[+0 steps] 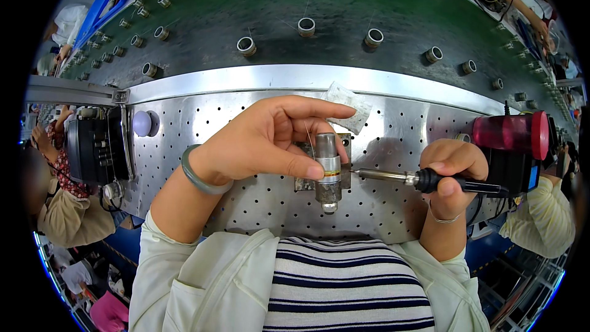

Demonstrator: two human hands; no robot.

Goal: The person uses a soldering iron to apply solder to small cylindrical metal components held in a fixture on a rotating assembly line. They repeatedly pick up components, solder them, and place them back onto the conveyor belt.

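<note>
Silver metal cylinder [327, 169], upright; left hand [270, 141] grip pinches it, right hand [452, 175] clamps soldering iron [424, 179].

left hand [264, 141] covers the upper left of the metal cylinder [328, 169] and most of the bracket [344, 178] under it. soldering iron [393, 176] tip contact point too small to tell. right hand [452, 175] hides the iron's grip. thin wire [309, 138] barely resolves. clear bag [349, 104] partly behind fingertips. edge figures blurred, cut off.
</note>
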